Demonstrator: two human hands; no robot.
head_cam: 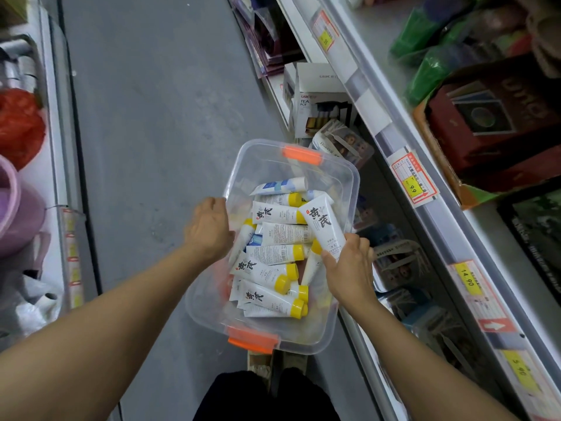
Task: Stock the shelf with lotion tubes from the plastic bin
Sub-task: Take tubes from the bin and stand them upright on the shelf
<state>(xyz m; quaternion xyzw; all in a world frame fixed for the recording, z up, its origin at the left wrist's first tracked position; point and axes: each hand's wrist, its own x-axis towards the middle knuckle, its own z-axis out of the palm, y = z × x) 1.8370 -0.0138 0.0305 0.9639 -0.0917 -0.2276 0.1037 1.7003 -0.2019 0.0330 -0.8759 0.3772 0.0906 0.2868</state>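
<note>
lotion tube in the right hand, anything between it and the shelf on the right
Nothing visible blocks it. The right hand grips the lotion tube over the plastic bin's right rim, and the shelf edge lies just beyond, across open space.

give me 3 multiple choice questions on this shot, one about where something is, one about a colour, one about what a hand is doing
1. Where is the clear plastic bin?
A. on a shelf
B. in the aisle beside the right-hand shelves
C. on a counter

2. What colour are the caps on most lotion tubes?
A. yellow
B. green
C. black

3. What is the right hand doing?
A. hanging free
B. pressing a price tag
C. gripping a lotion tube

Answers:
1 B, grey floor shows round the bin and the shelves run along its right.
2 A, yellow caps show all through the pile.
3 C, its fingers curl round the tube's lower end, while the left hand holds the bin's left rim.
</note>
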